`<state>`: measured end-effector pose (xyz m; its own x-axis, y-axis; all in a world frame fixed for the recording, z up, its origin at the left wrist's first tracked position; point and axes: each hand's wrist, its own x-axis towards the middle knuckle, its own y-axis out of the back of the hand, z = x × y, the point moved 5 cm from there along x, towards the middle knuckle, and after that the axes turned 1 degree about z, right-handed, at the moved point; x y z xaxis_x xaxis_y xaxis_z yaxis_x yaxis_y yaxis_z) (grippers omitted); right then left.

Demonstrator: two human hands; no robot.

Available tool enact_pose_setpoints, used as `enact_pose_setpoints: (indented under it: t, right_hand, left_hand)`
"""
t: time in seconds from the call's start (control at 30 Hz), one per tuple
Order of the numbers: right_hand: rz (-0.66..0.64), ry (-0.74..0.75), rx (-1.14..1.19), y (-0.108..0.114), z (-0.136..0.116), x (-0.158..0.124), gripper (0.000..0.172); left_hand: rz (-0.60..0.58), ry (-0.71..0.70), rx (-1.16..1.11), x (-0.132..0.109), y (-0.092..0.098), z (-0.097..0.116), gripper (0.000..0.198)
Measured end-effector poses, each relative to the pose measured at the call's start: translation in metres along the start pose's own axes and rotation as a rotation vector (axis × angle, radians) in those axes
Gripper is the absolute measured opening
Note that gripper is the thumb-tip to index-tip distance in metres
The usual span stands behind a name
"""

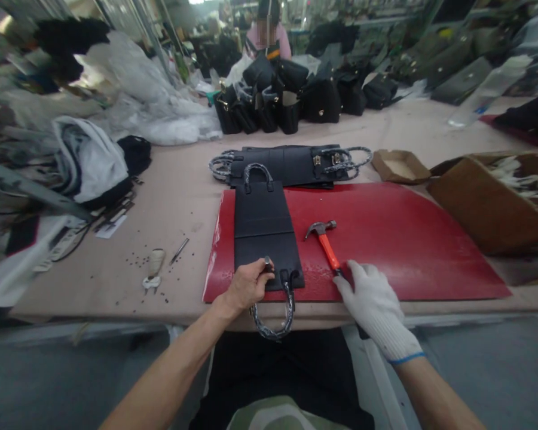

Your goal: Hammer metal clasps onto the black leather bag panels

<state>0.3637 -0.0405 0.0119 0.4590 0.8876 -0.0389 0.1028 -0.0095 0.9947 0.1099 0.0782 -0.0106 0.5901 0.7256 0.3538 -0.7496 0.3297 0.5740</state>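
Note:
My bare left hand (249,283) pinches a small metal punch (268,263), its round top pointing up, over the lower end of a black bag panel (264,233). The panel lies flat, with a plastic-wrapped handle (259,173) at its far end and another wrapped handle (273,331) hanging over the table's front edge. My right hand (374,301), in a white knit glove, is closed round the grip of a claw hammer (329,248) with an orange handle. The hammer's head is at or just above the red mat (385,233); I cannot tell if it touches.
Stacked black panels (291,164) with wrapped handles lie behind the mat. Nippers (153,269) and a thin metal tool (179,251) lie at left among small dark bits. A brown box (488,203) and a shallow carton (400,166) stand at right. Finished black bags (320,98) and a person (269,36) are beyond.

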Motion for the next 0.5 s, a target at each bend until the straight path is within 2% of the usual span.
enact_pose_setpoints:
  t: [0.07, 0.13, 0.3, 0.43, 0.5]
  right_hand:
    - [-0.116, -0.016, -0.092, -0.005, 0.002, -0.001, 0.044]
    - [-0.179, -0.036, -0.082, -0.007, -0.001, 0.000, 0.045]
    - [-0.211, -0.150, 0.264, -0.002, -0.004, 0.012, 0.052]
    - [-0.198, -0.142, 0.428, 0.018, -0.012, 0.011, 0.040]
    - [-0.197, -0.133, 0.669, 0.041, -0.024, 0.000, 0.036]
  left_hand:
    - [0.004, 0.005, -0.020, 0.000, 0.000, -0.001, 0.014]
    - [0.012, 0.004, -0.026, 0.000, 0.000, 0.000, 0.014]
    - [0.028, -0.004, -0.029, -0.001, -0.002, 0.001, 0.012]
    - [0.044, -0.021, -0.031, -0.001, -0.003, 0.000, 0.012]
    - [0.042, -0.022, -0.036, -0.001, -0.003, 0.000, 0.012]
